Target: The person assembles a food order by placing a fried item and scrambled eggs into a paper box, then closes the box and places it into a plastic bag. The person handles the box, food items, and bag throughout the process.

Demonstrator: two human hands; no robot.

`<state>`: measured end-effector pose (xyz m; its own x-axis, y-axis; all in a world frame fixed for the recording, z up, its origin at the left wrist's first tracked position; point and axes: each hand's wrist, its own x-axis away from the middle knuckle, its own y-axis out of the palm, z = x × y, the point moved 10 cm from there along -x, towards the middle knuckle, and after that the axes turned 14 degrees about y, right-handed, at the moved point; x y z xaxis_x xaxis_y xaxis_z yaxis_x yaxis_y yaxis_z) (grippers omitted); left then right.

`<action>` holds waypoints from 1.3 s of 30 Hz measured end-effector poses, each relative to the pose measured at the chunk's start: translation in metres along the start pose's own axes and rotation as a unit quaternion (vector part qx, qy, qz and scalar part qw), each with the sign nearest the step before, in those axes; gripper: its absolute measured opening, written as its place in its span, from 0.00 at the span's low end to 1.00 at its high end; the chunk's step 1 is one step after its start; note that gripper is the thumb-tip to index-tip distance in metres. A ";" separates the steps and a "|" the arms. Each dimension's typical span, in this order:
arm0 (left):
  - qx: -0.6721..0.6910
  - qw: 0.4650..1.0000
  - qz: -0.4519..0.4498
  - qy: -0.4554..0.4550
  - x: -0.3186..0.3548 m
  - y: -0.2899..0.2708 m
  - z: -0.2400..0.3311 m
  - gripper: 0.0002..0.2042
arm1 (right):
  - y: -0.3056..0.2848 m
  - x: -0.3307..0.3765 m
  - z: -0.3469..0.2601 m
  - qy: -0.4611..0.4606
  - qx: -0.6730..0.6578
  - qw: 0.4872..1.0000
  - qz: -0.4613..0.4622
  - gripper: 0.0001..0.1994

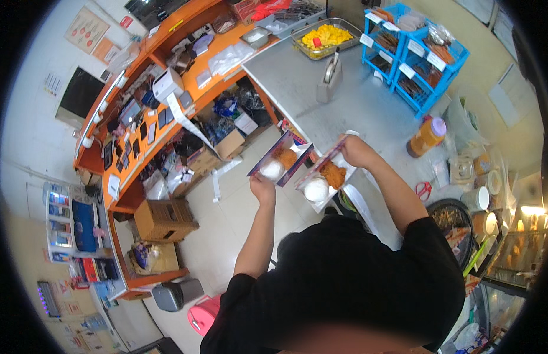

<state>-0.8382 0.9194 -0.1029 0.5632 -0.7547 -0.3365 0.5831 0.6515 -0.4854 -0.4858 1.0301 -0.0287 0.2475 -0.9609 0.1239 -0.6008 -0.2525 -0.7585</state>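
My left hand [262, 187] is closed on the near corner of an open cardboard meal box [296, 170]. Inside it sit a white rounded lump [271, 170], which looks like wrapped rice, and a brown piece of fried chicken [287, 157]. To its right, my right hand [359, 152] grips the far edge of a second open meal box [324, 160]. That one also holds a white lump [316, 190] and a piece of fried chicken [333, 174]. Both boxes are held side by side in front of my chest, near the metal table's edge.
On the metal table [285, 71] stand a metal tray [357, 50] of yellow packets, blue basket racks [424, 88], an orange-brown bottle [426, 137] and red scissors [423, 190]. An orange counter [194, 91] with a printer [168, 85] curves along the left. A bin [169, 296] stands below.
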 end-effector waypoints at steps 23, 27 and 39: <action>0.244 0.906 -0.327 0.113 -0.365 0.250 0.026 0.15 | -0.071 -0.330 -0.071 0.152 -0.058 0.941 0.296 0.19; 0.396 0.782 -0.387 0.285 -0.337 0.215 0.143 0.26 | -0.046 -0.263 -0.092 0.179 -0.486 0.830 0.206 0.30; 0.362 0.667 -0.650 0.032 -0.201 0.319 0.097 0.32 | -0.023 -0.204 0.046 0.389 -0.166 0.822 0.381 0.47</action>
<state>-0.7087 1.2860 -0.1122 -0.7077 -0.7044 -0.0553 0.6971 -0.7088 0.1081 -0.4878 1.2374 -0.0664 -0.7809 -0.6029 0.1634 -0.5621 0.5640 -0.6049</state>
